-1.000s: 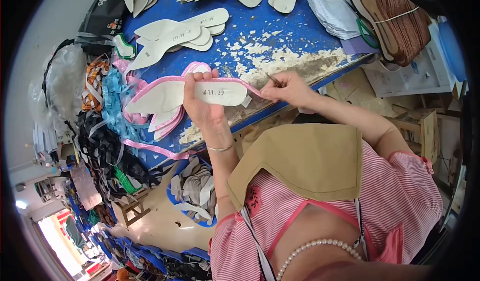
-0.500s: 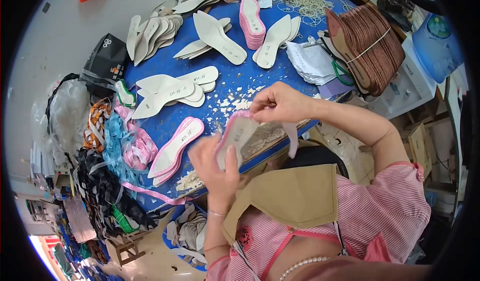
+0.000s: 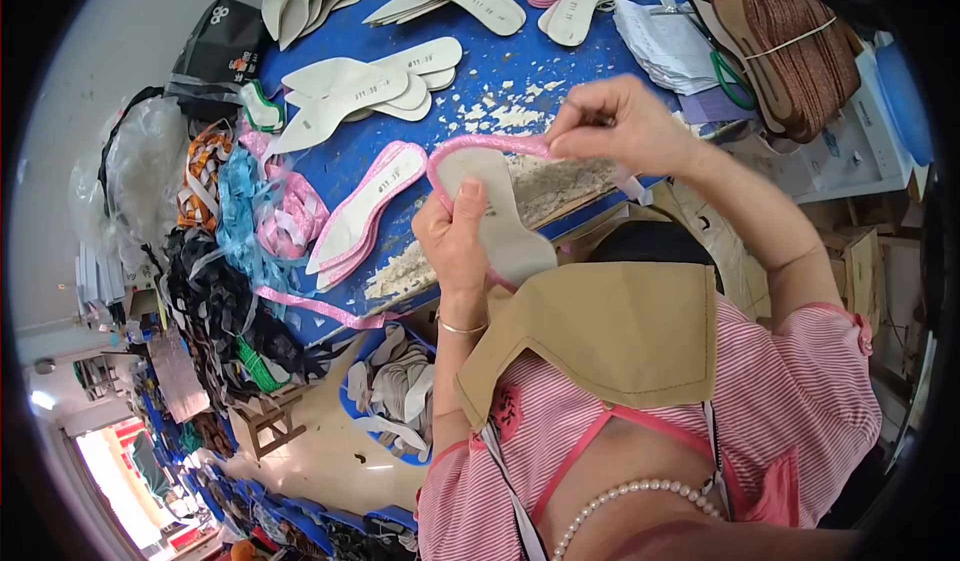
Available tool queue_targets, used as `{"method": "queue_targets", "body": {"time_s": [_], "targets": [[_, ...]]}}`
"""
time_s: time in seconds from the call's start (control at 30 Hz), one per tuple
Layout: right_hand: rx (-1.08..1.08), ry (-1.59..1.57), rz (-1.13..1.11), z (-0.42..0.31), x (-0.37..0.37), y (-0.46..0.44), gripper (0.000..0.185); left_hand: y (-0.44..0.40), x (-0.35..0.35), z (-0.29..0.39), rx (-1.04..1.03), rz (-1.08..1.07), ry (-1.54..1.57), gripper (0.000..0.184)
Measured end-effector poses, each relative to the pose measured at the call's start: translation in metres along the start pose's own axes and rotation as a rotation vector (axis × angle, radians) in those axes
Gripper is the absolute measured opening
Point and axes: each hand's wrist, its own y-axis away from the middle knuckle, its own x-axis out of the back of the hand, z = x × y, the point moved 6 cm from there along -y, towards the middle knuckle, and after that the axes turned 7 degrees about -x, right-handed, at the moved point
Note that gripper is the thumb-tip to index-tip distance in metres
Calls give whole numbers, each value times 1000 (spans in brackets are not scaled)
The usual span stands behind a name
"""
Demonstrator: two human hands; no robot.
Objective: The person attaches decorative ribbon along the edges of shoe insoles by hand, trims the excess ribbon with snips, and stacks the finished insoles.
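My left hand is closed around a pale shoe insole, its thumb lying across the face near the rounded end. A shiny pink edging strip runs around that end and along the side by my palm. At the strip's right part, my right hand pinches it between thumb and fingers, drawn out away from the insole. Just left of my left hand, a small stack of pink-edged insoles lies on the table. Beyond it are overlapping plain white insoles.
The blue table has flaked, crusted patches near its front edge. Tied brown sole pieces, green-handled scissors and white papers lie at right. Tangled ribbons hang at left; a blue basket of scraps stands below.
My right hand has moved right, away from the insole's end, stretching the pink strip out. The insole has turned in my left hand. The whole view has tilted downward.
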Motion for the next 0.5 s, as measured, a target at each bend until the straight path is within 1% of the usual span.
{"method": "queue_targets", "body": {"time_s": [0.03, 0.07, 0.13, 0.33, 0.5], "targets": [[-11, -84, 40, 14, -13, 3, 2, -1, -1, -3, 10, 31, 32, 23], [-23, -89, 35, 21, -26, 5, 2, 0, -2, -7, 24, 64, 66, 23], [-73, -291, 129, 32, -40, 6, 2, 4, -4, -14, 53, 109, 112, 23], [-143, -308, 201, 63, -63, 7, 2, 12, -7, -17, 173, 155, 232, 17], [-113, -199, 190, 82, -79, 16, 4, 7, -6, -16, 178, 0, 72, 16]]}}
